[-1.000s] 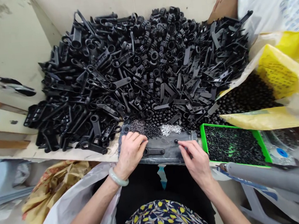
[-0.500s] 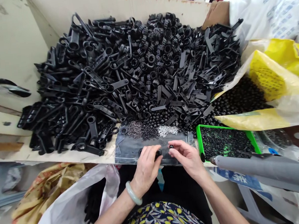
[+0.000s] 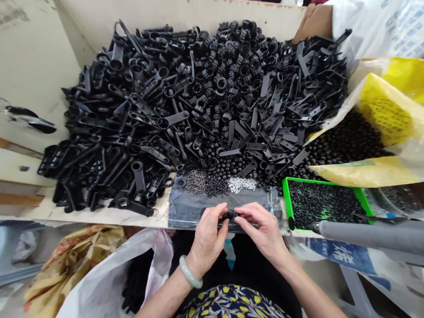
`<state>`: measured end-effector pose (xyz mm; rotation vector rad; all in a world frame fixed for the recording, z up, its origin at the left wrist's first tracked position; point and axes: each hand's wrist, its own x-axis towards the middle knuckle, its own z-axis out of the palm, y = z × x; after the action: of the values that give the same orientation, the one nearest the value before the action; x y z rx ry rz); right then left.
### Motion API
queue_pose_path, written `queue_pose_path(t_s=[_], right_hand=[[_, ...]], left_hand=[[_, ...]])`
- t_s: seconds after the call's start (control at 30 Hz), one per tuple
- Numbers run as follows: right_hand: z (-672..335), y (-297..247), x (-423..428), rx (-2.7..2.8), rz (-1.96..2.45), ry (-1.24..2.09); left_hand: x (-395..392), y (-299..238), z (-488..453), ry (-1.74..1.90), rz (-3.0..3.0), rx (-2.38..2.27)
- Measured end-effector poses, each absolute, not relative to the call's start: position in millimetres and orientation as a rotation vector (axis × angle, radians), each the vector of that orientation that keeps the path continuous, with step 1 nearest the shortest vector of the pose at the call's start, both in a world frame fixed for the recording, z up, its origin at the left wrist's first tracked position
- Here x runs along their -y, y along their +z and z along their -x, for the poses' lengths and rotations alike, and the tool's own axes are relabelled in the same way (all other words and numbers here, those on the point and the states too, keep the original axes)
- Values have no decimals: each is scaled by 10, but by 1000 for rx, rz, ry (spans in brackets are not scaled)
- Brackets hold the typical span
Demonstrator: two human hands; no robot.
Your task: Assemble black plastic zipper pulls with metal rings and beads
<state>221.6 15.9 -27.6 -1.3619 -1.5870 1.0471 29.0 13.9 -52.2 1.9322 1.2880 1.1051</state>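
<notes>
- Hands meet at the near edge of the bench, over the dark mat (image 3: 190,209).
- Left hand (image 3: 208,237) pinches one end of a small black plastic part (image 3: 228,216); right hand (image 3: 261,231) closes on the other end, fingertips nearly touching.
- Judging by the grip, seating the pieces squarely calls for steady, even pressure close to the mat.
- Silver pins (image 3: 241,184) and tiny dark bits lie just beyond.
- Behind them rises the pile of black levers (image 3: 150,115); a green tray (image 3: 287,197) sits to the right.

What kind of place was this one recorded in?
Probably a small-parts assembly bench in a workshop: a big heap of black plastic levers and rings, a green tray of small black beads, and a grey powered hand tool lying ready.
</notes>
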Motion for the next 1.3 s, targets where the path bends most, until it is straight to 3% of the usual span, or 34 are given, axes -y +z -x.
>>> queue_pose_path(t_s=[0.17,0.6,0.93,1.17,1.3], right_hand=[[-2107,-225,-229,1912,1310,797],[-1952,-211,-185,2013,1483,506],[-1938,-243,-180,1836,1520,720],[-1889,-284,-157,1954,1495,424],[-1899,-362,-95,1866,1439,458]], left_hand=[[-144,-543,-277,1078,-1939,-1297],[-152,-497,-270,1117,-1912,-1254],[-164,-488,-264,1109,-1883,-1237],[-156,-421,-296,1137,-1796,-1271],[-156,-387,-325,1119,-1742,-1298]])
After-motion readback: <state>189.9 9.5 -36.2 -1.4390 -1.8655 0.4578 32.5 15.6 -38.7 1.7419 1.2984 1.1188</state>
